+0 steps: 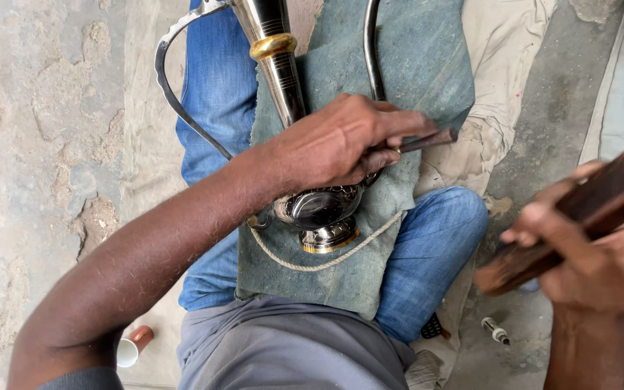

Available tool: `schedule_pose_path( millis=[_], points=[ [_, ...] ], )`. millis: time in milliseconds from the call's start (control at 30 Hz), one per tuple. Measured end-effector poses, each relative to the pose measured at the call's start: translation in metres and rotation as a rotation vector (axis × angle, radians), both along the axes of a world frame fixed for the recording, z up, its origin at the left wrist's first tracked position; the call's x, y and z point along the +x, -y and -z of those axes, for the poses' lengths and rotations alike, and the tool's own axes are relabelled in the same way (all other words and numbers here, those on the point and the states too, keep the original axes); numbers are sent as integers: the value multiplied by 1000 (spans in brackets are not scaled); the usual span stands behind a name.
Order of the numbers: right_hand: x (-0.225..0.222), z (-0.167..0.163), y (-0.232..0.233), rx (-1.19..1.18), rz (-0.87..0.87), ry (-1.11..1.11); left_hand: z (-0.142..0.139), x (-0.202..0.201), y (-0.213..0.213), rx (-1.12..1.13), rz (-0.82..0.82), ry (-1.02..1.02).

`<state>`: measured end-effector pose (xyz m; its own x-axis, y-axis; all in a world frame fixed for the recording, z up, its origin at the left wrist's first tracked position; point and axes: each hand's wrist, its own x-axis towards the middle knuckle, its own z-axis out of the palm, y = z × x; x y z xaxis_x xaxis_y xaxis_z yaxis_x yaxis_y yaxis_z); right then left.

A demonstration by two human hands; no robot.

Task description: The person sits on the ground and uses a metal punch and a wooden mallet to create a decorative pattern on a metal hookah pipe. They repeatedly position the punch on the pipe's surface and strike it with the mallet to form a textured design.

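— Vase (318, 206) of polished metal lies across your lap on the green cloth (406, 65); your left hand (337, 141) is clenched on a thin chisel (427, 140), tip set on its belly.

— And the right hand (594, 253)?

— Raised near the right edge, gripping the wooden mallet (579, 217), tilted. It looks like the engraving step; a square, light strike comes next.
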<state>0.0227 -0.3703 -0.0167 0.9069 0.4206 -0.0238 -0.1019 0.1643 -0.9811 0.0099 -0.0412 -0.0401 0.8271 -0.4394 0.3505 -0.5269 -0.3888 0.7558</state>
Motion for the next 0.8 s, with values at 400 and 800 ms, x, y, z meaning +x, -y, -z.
schedule_pose_path(
  millis=[400,800],
  points=[
    [-29,-21,-2,-794,149,141,-2,4,4,73,21,-119],
    [-106,61,5,-728,333,220,-8,19,13,246,218,57]
  ],
)
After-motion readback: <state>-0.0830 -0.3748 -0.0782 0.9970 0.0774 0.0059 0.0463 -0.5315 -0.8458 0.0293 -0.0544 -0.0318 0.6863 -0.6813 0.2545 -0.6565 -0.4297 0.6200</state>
